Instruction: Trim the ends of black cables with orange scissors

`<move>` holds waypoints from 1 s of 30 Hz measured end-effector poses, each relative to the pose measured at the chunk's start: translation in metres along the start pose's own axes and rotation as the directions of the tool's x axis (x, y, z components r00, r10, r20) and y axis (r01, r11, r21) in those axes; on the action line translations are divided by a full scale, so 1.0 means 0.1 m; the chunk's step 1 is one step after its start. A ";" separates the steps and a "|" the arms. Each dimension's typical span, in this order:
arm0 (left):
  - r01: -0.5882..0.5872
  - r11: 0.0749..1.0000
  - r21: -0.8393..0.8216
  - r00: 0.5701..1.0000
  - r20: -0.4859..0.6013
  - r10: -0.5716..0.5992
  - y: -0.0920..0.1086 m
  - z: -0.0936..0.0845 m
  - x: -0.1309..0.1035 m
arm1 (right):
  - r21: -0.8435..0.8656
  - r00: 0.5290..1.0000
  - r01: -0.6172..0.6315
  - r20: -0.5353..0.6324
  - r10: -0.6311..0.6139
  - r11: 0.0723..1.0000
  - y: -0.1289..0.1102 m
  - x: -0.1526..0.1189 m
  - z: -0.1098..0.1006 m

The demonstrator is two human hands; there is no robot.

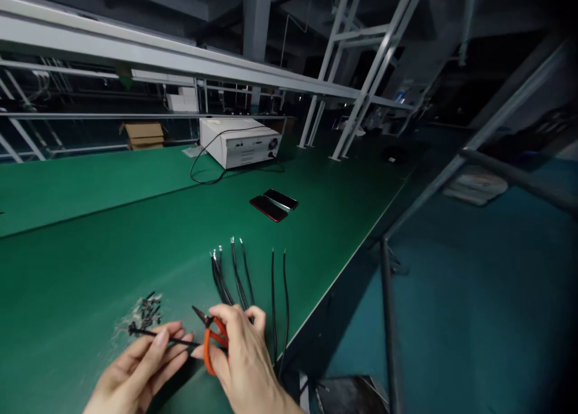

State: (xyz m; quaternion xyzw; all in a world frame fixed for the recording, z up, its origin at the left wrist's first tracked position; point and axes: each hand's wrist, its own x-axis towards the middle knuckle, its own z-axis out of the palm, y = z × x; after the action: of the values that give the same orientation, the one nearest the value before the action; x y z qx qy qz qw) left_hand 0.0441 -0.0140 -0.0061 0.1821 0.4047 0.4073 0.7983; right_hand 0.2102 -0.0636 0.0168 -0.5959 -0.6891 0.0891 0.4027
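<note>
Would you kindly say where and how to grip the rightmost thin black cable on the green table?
I'd probably pinch the rightmost thin black cable around its visible middle, from above and the right: it is slim, with bare green tabletop on that side, while another black cable runs alongside on its left.

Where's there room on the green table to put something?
There's bare table left of the wires and phones, and between the phones and the table's right edge. It's crowded here: clippings by the left hand, wires by the right hand and its cutters.
</note>
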 end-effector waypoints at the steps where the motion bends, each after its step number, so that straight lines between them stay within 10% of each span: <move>1: 0.054 0.997 -0.055 0.998 -0.038 -0.056 0.01 -0.09 -0.02 | 0.007 0.998 -0.032 0.055 0.032 0.999 -0.03 0.01 0.03; 9: -0.215 0.977 0.000 0.976 -0.043 0.215 0.12 -0.29 0.05 | 0.142 0.974 -0.006 0.224 -0.027 0.990 -0.28 0.46 0.02; 14: -0.212 0.977 0.000 0.977 0.025 0.212 0.15 -0.34 0.18 | 0.440 0.812 -0.321 0.583 0.005 0.838 -0.34 1.00 0.05; 16: -0.206 0.978 0.028 0.978 0.045 0.204 0.15 -0.32 0.19 | 0.517 0.818 -0.360 0.575 -0.004 0.777 -0.34 1.13 0.19; 22: -0.264 0.949 0.172 0.962 -0.027 0.273 0.18 -0.18 0.08 | 0.534 0.700 -0.597 0.712 0.062 0.598 -0.35 1.14 0.56; 30: -0.260 0.948 0.184 0.963 -0.020 0.268 0.18 -0.18 0.10 | 0.522 0.665 -0.674 0.737 0.120 0.523 -0.21 1.08 0.63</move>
State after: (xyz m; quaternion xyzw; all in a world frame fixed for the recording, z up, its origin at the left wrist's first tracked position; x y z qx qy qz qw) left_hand 0.0237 0.0046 -0.0110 0.2967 0.4295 0.4763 0.7076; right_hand 0.1560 0.0499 0.0363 -0.4519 -0.5056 0.6570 0.3295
